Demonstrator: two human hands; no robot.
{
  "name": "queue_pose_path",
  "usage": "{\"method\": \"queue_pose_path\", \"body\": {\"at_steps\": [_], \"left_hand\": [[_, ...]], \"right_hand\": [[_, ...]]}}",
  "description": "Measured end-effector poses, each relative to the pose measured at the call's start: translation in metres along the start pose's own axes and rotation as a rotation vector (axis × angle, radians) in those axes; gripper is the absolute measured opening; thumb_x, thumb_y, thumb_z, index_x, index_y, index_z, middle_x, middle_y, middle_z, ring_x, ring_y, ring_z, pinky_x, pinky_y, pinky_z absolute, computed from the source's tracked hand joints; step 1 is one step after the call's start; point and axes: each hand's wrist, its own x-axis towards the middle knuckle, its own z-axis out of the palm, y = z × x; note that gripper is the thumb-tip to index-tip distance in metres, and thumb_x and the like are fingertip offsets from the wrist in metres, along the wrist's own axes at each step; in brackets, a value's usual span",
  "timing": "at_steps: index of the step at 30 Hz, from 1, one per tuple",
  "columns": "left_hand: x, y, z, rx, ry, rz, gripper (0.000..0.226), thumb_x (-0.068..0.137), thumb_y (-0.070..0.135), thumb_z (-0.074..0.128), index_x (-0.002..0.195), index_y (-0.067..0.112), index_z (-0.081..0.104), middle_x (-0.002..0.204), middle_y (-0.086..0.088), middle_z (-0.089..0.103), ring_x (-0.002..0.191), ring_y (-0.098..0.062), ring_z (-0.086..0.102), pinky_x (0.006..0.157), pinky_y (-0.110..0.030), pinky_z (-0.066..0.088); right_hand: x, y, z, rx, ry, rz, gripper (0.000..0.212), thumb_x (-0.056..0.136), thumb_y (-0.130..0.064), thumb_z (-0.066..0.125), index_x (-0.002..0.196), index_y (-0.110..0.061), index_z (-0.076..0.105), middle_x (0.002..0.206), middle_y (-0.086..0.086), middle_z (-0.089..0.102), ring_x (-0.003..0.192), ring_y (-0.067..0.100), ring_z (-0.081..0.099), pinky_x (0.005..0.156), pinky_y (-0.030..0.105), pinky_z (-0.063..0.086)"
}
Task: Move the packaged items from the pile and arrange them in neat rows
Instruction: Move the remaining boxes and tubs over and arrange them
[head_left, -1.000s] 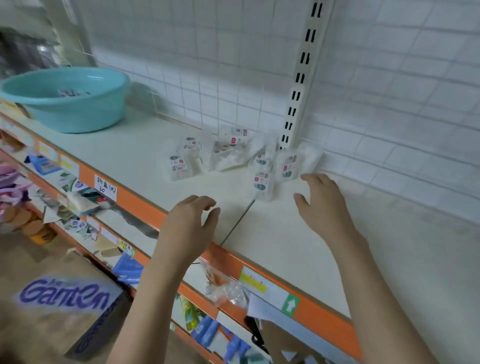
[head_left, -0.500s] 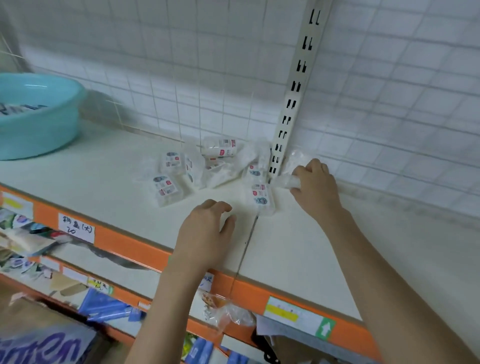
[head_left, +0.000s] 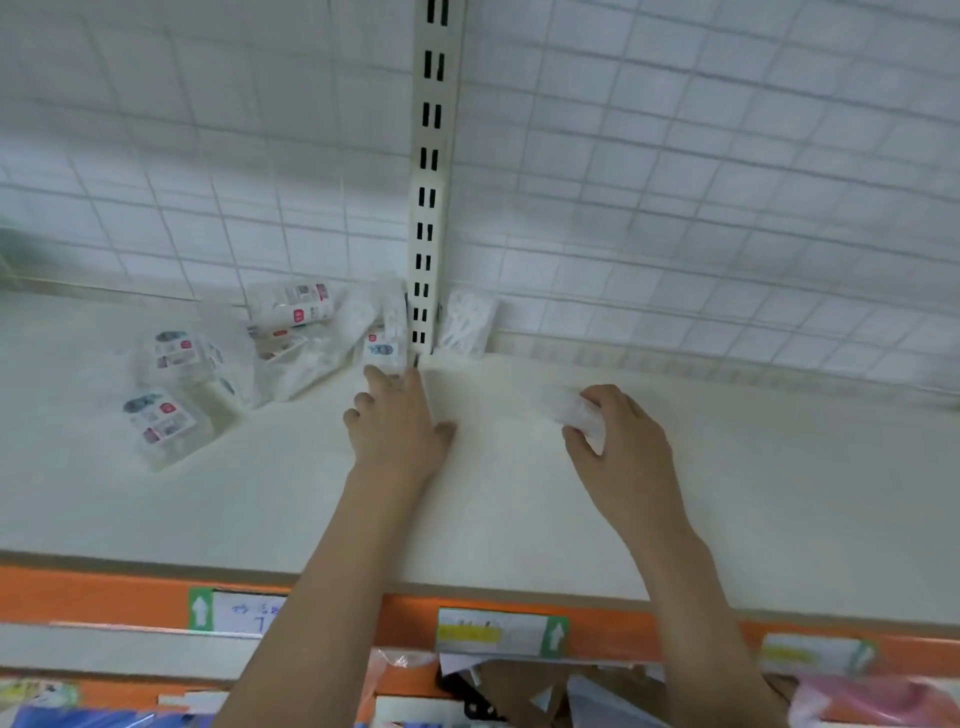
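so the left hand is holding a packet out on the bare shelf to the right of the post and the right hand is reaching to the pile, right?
Hands are swapped. In the head view, the right hand holds the packet right of the post; the left hand reaches to the pile.

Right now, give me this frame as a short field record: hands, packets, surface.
left hand: fingers reaching to a labelled packet at the foot of the slotted upright
right hand: grips a clear packet, right of the upright
pile: loose packets, left of the upright
leaning packet: against the wire back, right of the upright
surface: cream shelf, orange front edge
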Motion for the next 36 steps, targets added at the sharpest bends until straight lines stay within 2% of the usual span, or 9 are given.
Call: {"method": "queue_pose_path", "body": {"at_steps": [3, 8, 11, 14, 16, 19, 25, 29, 36], "left_hand": [[-0.009, 0.007, 0.004, -0.128, 0.064, 0.130, 0.061, 0.080, 0.031, 0.061, 0.132, 0.013, 0.036, 0.140, -0.012, 0.030, 0.111, -0.035, 0.046, 0.093, -0.038, 0.037], [-0.043, 0.049, 0.014, -0.447, 0.017, 0.293, 0.072, 0.074, 0.026, 0.069, 0.137, 0.015, 0.035, 0.135, -0.010, 0.038, 0.111, -0.029, 0.051, 0.095, -0.037, 0.043], [-0.068, 0.088, 0.022, -0.473, 0.030, 0.327, 0.074, 0.075, 0.028, 0.068, 0.139, 0.020, 0.032, 0.127, -0.003, 0.046, 0.111, -0.022, 0.049, 0.086, -0.021, 0.035], [-0.096, 0.137, 0.033, -0.456, 0.096, 0.350, 0.071, 0.074, 0.030, 0.068, 0.137, 0.026, 0.035, 0.133, 0.007, 0.043, 0.111, -0.015, 0.050, 0.076, -0.012, 0.027], [-0.114, 0.172, 0.044, -0.468, 0.104, 0.362, 0.070, 0.073, 0.029, 0.068, 0.136, 0.027, 0.036, 0.135, 0.009, 0.039, 0.109, -0.014, 0.051, 0.078, -0.014, 0.031], [-0.143, 0.224, 0.066, -0.421, 0.079, 0.407, 0.072, 0.073, 0.028, 0.067, 0.137, 0.023, 0.035, 0.137, 0.003, 0.035, 0.106, -0.022, 0.054, 0.082, -0.027, 0.044], [-0.193, 0.296, 0.103, -0.480, 0.010, 0.362, 0.077, 0.069, 0.024, 0.066, 0.139, 0.025, 0.032, 0.129, -0.002, 0.039, 0.105, -0.021, 0.050, 0.082, -0.023, 0.037], [-0.206, 0.314, 0.112, -0.454, 0.010, 0.356, 0.079, 0.063, 0.029, 0.061, 0.137, 0.027, 0.034, 0.128, -0.003, 0.041, 0.105, -0.022, 0.050, 0.081, -0.023, 0.038], [-0.199, 0.333, 0.113, -0.362, 0.092, 0.366, 0.076, 0.058, 0.040, 0.051, 0.133, 0.030, 0.040, 0.126, 0.003, 0.050, 0.104, -0.025, 0.047, 0.090, -0.029, 0.034]], "right_hand": [[-0.010, 0.013, -0.011, 0.020, 0.014, 0.024, 0.026, 0.082, -0.014, 0.064, 0.106, -0.012, 0.055, 0.100, 0.005, 0.060, 0.089, 0.024, 0.055, 0.067, 0.020, 0.029], [-0.020, 0.050, -0.043, 0.037, 0.037, 0.036, 0.032, 0.083, -0.020, 0.065, 0.113, -0.014, 0.055, 0.107, 0.003, 0.060, 0.097, 0.024, 0.055, 0.077, 0.027, 0.040], [-0.027, 0.083, -0.073, 0.064, 0.076, 0.081, 0.038, 0.083, -0.025, 0.065, 0.117, -0.014, 0.053, 0.109, 0.002, 0.059, 0.098, 0.021, 0.055, 0.081, 0.030, 0.043], [-0.038, 0.125, -0.105, 0.109, 0.116, 0.124, 0.034, 0.082, -0.029, 0.065, 0.111, -0.014, 0.055, 0.105, -0.001, 0.060, 0.093, 0.016, 0.054, 0.078, 0.024, 0.039], [-0.047, 0.159, -0.127, 0.118, 0.114, 0.146, 0.033, 0.082, -0.031, 0.065, 0.108, -0.013, 0.057, 0.104, 0.000, 0.061, 0.092, 0.016, 0.055, 0.077, 0.023, 0.038], [-0.061, 0.208, -0.162, 0.147, 0.101, 0.163, 0.033, 0.081, -0.030, 0.066, 0.107, -0.012, 0.057, 0.102, 0.003, 0.062, 0.093, 0.022, 0.059, 0.082, 0.034, 0.046], [-0.088, 0.278, -0.214, 0.251, 0.084, 0.123, 0.047, 0.085, -0.020, 0.062, 0.127, -0.029, 0.042, 0.091, 0.004, 0.058, 0.076, 0.024, 0.061, 0.071, 0.035, 0.049], [-0.098, 0.298, -0.223, 0.206, 0.100, 0.007, 0.034, 0.087, -0.014, 0.060, 0.119, -0.025, 0.056, 0.099, 0.003, 0.052, 0.073, 0.015, 0.055, 0.075, 0.027, 0.047], [-0.098, 0.318, -0.227, 0.240, 0.103, 0.004, 0.026, 0.091, -0.015, 0.054, 0.110, -0.032, 0.058, 0.111, 0.002, 0.043, 0.084, -0.001, 0.053, 0.074, 0.001, 0.038]]}}
